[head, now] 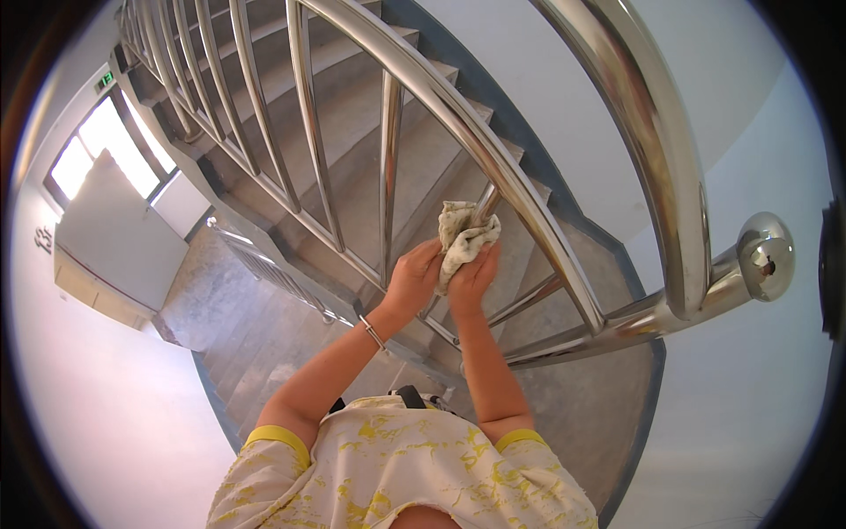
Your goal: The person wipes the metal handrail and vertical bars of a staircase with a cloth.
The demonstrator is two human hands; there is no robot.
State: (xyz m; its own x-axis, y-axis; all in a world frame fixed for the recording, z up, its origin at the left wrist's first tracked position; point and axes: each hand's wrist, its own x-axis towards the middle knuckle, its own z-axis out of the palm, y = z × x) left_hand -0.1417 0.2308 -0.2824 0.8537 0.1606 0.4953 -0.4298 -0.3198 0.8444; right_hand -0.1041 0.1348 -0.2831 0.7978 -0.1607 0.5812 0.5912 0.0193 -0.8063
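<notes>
A crumpled, stained pale cloth (462, 241) is wrapped around a metal baluster (488, 202) of the stair railing, just under its slanting upper rail (462, 125). My left hand (416, 274) grips the cloth from the left side, a bracelet on its wrist. From the right side my right hand (474, 278) holds the same cloth, its fingers partly hidden by the folds. Both arms reach forward, the hands close together. More shiny balusters (317, 132) stand to the left of the hands, joined to a lower rail (317, 228).
A thick metal handrail (654, 145) curves on the right and meets a post with a ball end (765, 256). Concrete steps (344, 125) lie behind the balusters. Another flight (258, 350) and a lower railing (271, 264) are at the left, near a large pale board (122, 225) and a window.
</notes>
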